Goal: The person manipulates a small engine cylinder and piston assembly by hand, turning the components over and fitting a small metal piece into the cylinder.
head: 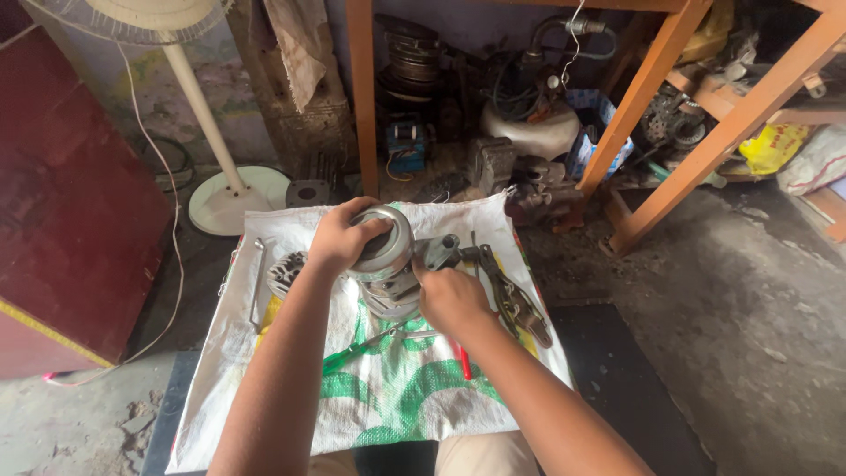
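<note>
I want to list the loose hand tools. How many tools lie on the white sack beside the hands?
3 that I can tell: pliers right of the right hand, a spanner near the sack's left edge, and a green-handled tool between the forearms. Others may be hidden.

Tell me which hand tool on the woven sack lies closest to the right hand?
The red-handled tool: its handle pokes out from right under the right hand. The dark pliers lie farther right, and the wrench lies far left.

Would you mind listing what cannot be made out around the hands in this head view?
- Underside of the round metal part: hidden by the left hand.
- Red-handled tool: its tip is covered by the right hand.
- Fan: cut off by the top edge.
- Clutter under the wooden bench: too dark to identify.
</note>
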